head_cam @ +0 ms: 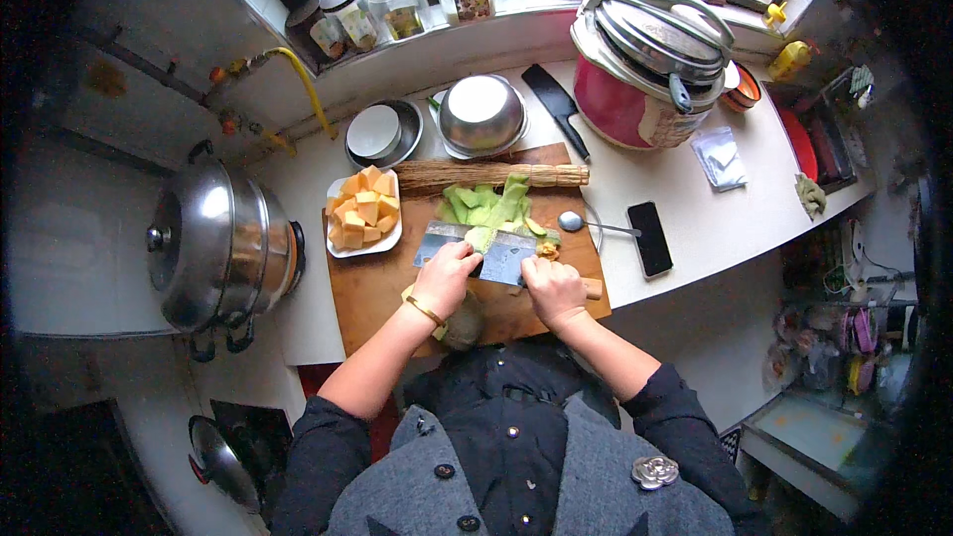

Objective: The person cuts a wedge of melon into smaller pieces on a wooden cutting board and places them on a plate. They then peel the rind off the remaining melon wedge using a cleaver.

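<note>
My right hand (555, 290) is closed around the wooden handle of a cleaver (510, 259). Its broad steel blade lies nearly flat over a wooden cutting board (372, 298). With curled fingers, my left hand (445, 275) is at the blade, by a pale green piece (481, 238); whether it grips that piece is unclear. Beyond the blade is a heap of green peelings (484, 205). Partly hidden by my left forearm, a dark green rounded vegetable piece (465, 321) rests at the board's near edge. Orange cubes (365, 208) fill a white tray (387, 244) at the board's left.
A straw brush (491, 174) lies across the board's far side. Behind are a metal bowl (480, 115), a black knife (552, 104) and a pressure cooker (648, 74). A spoon (572, 221) and a phone (650, 240) lie right; a steamer pot (216, 238) stands left.
</note>
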The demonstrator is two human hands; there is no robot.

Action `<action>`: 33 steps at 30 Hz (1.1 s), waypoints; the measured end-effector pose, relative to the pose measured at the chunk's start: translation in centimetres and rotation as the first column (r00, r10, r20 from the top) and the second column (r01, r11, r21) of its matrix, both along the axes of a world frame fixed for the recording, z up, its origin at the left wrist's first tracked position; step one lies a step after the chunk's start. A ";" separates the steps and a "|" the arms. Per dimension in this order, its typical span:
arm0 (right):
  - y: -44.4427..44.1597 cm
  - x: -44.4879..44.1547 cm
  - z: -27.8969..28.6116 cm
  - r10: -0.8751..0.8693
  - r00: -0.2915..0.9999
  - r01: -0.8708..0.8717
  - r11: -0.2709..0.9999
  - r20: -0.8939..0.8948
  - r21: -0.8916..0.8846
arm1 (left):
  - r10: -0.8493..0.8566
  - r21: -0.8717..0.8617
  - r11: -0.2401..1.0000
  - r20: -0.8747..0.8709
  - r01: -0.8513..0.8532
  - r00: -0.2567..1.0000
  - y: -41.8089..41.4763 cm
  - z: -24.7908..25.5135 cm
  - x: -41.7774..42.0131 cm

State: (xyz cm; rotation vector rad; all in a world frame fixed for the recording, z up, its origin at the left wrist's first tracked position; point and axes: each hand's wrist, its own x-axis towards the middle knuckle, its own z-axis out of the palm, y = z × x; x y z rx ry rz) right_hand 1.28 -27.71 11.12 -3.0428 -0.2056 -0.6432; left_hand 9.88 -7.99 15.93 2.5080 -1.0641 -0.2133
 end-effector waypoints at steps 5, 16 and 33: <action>-0.9 -0.4 0.0 -0.042 0.998 0.044 0.998 0.052 -0.050 | -0.037 0.032 0.999 0.003 0.037 0.999 -1.9 -0.5 0.5; 0.2 -1.7 0.7 -0.004 0.998 0.001 0.999 0.060 0.050 | 0.000 0.161 0.987 -0.063 0.010 0.998 -4.1 -2.6 3.9; 0.4 -2.7 0.7 -0.049 0.926 0.183 0.926 -0.374 0.331 | 0.078 -0.099 0.993 0.172 -0.061 0.982 -3.1 -0.9 3.1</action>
